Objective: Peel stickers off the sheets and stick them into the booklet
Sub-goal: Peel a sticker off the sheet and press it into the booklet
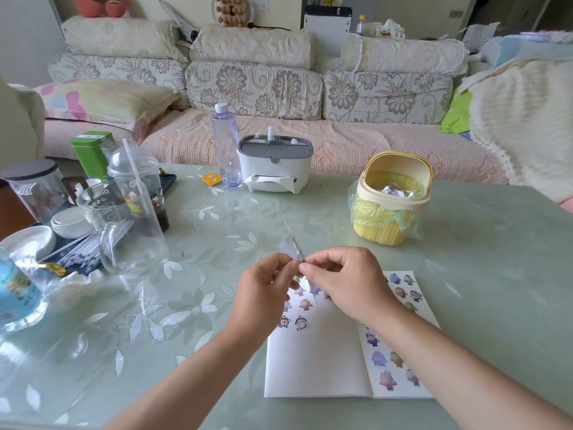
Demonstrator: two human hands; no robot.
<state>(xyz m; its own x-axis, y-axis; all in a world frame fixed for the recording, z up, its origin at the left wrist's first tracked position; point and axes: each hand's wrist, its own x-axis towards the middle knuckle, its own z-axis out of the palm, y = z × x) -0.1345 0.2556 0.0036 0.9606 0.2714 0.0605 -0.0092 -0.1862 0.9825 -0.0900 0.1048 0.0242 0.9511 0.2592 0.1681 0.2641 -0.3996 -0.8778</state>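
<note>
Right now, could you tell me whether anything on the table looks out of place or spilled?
Nothing looks spilled or damaged. Only a small yellow packet lies loose beside the water bottle.

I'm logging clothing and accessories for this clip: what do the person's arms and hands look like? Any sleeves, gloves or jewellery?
The left forearm and right forearm are bare down to the frame's edge; no sleeve shows. The left hand and right hand are ungloved, with no ring, watch or bracelet visible. The nails that show look short and unpainted.
</note>
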